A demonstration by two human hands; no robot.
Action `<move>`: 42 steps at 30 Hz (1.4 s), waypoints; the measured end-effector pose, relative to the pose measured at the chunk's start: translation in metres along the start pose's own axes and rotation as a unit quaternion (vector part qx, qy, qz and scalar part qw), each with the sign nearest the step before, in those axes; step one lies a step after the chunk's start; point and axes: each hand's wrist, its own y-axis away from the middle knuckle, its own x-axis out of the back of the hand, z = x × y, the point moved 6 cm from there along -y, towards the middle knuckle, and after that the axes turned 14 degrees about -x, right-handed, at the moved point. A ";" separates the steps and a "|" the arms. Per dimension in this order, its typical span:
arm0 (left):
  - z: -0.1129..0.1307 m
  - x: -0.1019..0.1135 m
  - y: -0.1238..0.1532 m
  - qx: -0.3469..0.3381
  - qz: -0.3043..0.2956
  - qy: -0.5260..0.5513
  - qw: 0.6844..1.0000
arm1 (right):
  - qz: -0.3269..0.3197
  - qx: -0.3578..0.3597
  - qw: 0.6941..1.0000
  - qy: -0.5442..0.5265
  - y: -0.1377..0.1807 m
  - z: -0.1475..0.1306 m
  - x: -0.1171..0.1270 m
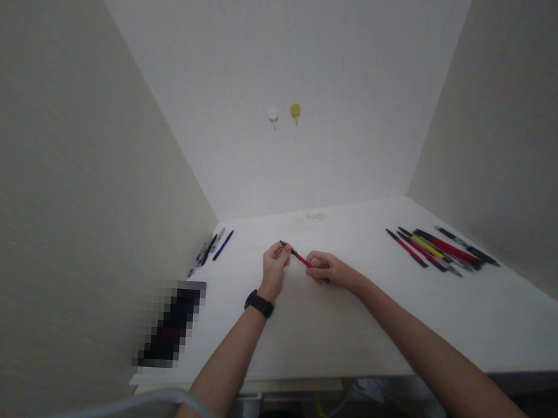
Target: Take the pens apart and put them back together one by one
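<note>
Right now a red pen [301, 258] spans the gap between the two hands, low over the white table [376, 322]. The left hand [275, 263] pinches its black far end between thumb and fingertips, with a black wristband [259, 303] strapped around the wrist below. The right hand [325, 270] is closed around the nearer end, knuckles up, and a short dark tip pokes out past it on the person's side. The pen slants from upper left to lower right. Both hands sit close together near the middle of the tabletop.

Well apart on the right lies a row of pens [440, 249], red, black and one yellow, laid roughly parallel. On the left, near the side wall, a smaller cluster of dark pens [205, 252] lies with a blue pen [223, 245] just beside it. A blurred-out dark patch [172, 323] covers the table's near left corner. The table fills a nook of plain pale walls. On the back wall [317, 53] hang a white hook [273, 114] and a yellow hook [295, 111], side by side.
</note>
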 end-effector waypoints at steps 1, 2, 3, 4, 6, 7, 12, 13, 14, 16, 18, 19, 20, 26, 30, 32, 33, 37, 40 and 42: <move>0.000 0.000 0.000 0.001 0.002 0.002 1.000 | -0.010 0.006 1.000 -0.003 0.001 -0.001 -0.001; 0.001 0.000 0.000 0.003 0.004 0.002 1.000 | -0.019 0.010 1.000 -0.004 0.001 -0.002 -0.001; 0.001 -0.001 0.000 0.003 0.006 0.001 1.000 | -0.026 0.011 1.000 -0.002 0.001 -0.002 -0.002; 0.001 -0.001 0.000 0.003 0.006 0.000 1.000 | -0.032 0.010 0.999 0.001 0.001 -0.002 -0.002; 0.001 -0.001 0.000 0.002 0.002 0.000 1.000 | -0.039 0.006 0.999 0.003 0.001 0.000 -0.003; 0.001 -0.001 0.000 0.002 0.000 0.000 1.000 | -0.041 0.003 0.999 0.001 0.000 0.001 -0.003; 0.001 -0.001 0.000 -0.003 0.000 -0.007 1.000 | -0.043 -0.007 0.999 -0.018 -0.005 0.008 -0.002; 0.001 -0.001 0.000 -0.003 0.001 -0.008 1.000 | -0.040 -0.005 0.999 -0.021 -0.005 0.009 -0.001; 0.001 0.000 0.000 -0.004 0.002 -0.008 1.000 | -0.034 -0.003 0.999 -0.022 -0.005 0.010 -0.001; -0.001 0.000 0.000 -0.006 0.000 -0.008 1.000 | -0.022 0.002 1.000 -0.019 -0.005 0.009 0.000; -0.002 0.000 0.000 -0.010 -0.003 -0.006 1.000 | -0.010 -0.001 1.000 -0.007 -0.005 0.008 0.001; -0.002 0.000 0.000 -0.012 -0.001 -0.002 1.000 | -0.004 -0.005 1.000 0.000 -0.004 0.007 0.001; -0.003 0.001 0.000 -0.014 0.001 0.005 1.000 | 0.001 -0.009 1.000 0.006 -0.004 0.006 0.001; -0.001 -0.004 0.000 -0.003 -0.015 0.029 0.999 | 0.010 -0.009 1.000 0.019 0.001 0.000 0.001; 0.000 -0.004 0.000 -0.004 -0.006 0.025 1.000 | -0.002 -0.011 1.000 0.020 0.000 0.001 0.001; 0.000 -0.002 -0.001 -0.009 0.003 0.031 0.999 | -0.016 -0.014 1.000 0.018 -0.001 0.004 0.001; -0.001 -0.002 -0.001 -0.012 0.009 0.035 0.999 | -0.021 -0.014 1.000 0.018 -0.002 0.006 0.001; -0.003 0.003 -0.002 -0.013 0.043 0.050 0.998 | -0.035 -0.008 0.999 0.011 -0.003 0.009 0.003; -0.003 0.005 -0.002 -0.007 0.061 0.050 0.997 | -0.043 -0.007 0.999 0.002 -0.002 0.008 0.003; -0.002 0.007 -0.002 -0.006 0.072 0.050 0.996 | -0.044 -0.006 0.999 0.002 -0.001 0.007 0.003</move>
